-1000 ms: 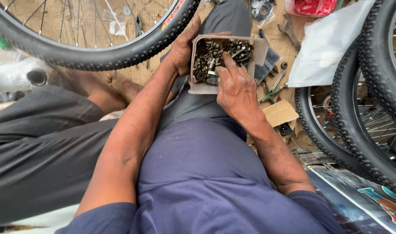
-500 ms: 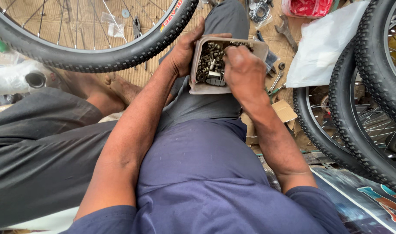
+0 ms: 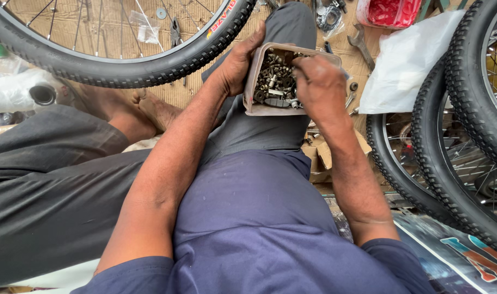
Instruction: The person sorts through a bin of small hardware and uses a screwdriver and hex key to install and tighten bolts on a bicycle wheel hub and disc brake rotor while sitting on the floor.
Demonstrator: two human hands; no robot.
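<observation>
The small box of nuts and bolts is gripped at its side by the left hand; the right hand is dipped into it, its fingertips hidden, so its grip cannot be told.

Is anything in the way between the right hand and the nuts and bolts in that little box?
Nothing visible is in the way. The right hand is already reaching into the open box, fingers among the nuts and bolts, while the left hand grips the box's side on the lap.
</observation>
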